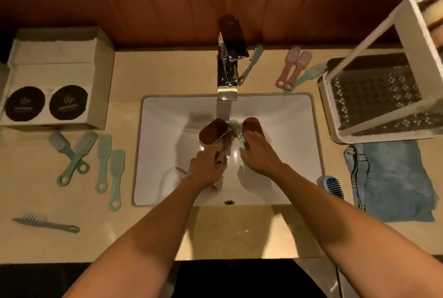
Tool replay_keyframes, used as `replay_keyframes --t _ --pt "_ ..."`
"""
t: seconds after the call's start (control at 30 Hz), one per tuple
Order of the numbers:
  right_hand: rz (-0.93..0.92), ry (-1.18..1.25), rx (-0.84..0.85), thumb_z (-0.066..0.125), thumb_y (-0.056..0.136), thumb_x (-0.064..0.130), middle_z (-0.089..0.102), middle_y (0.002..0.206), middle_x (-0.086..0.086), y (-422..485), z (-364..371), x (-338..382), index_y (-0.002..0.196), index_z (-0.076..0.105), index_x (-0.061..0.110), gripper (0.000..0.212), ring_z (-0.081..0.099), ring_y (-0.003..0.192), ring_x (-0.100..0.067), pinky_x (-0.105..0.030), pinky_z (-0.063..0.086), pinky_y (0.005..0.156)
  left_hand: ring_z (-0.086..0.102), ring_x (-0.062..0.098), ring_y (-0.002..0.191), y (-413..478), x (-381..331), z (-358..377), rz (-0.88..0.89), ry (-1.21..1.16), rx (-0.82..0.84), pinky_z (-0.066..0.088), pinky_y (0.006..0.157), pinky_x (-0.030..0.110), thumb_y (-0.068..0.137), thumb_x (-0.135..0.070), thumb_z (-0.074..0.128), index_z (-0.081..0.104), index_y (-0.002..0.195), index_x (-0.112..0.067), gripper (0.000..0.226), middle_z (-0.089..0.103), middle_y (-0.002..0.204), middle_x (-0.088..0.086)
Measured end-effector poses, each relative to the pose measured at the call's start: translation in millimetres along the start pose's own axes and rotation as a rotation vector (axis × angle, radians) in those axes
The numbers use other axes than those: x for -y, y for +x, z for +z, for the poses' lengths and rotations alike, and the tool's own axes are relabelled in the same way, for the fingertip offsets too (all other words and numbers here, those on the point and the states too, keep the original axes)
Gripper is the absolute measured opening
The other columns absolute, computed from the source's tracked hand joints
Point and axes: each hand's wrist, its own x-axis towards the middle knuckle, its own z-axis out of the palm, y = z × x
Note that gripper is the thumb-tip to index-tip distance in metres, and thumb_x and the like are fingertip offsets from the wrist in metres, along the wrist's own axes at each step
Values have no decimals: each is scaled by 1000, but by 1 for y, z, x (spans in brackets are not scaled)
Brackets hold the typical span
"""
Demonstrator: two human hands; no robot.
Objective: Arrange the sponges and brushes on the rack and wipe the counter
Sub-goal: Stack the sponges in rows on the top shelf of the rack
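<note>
Brushes in hand: I logged a brown-headed brush [213,131] and a green brush [236,130] held over the sink [287,130], their heads just below the faucet [227,70]. A second brown head [253,125] showed beside the green one.
Left hand: the left hand [206,168] gripped the brown-headed brush by its handle, fingers curled round it.
Right hand: the right hand [260,154] had its fingers closed round the green brush. I could not tell whether it also held the second brown head.
Step, by my reading: rinsing before racking.
Doing it well: I would turn each head's bristles into the stream and shake the drips off over the basin. Then I would carry them right without trailing water across the counter.
Rack: the rack [374,96] stood just right of the sink.
Left to gather: green brushes [103,161] lay left of the sink, pink brushes [292,67] behind it, and a blue brush [332,186] at its right edge.
Cloth: a blue cloth [393,178] lay in front of the rack, ready for wiping.
</note>
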Motion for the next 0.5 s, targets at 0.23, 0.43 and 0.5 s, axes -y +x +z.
replay_keyframes --t 0.23,0.43,0.5 --pt "44 -311 34 57 91 28 4 166 -13 27 16 -15 151 32 18 66 -2 152 -36 -52 29 113 48 28 120 15 15 8 17 173 157 45 96 42 84 -40 70 45 137 -25 60 46 136 4" --pt "7 -407 68 59 91 31 1 166 -11 47 19 -25 158 14 18 82 -7 152 -36 -54 28 113 53 31 107 22 23 16 43 120 68 48 90 44 92 -47 60 42 136 -21 54 54 122 9" --pt "42 -433 119 63 89 32 2 166 -8 48 23 -28 159 9 19 89 -5 152 -35 -53 27 114 52 34 105 23 23 18 37 110 75 47 89 43 91 -43 62 39 142 -18 61 52 120 11"
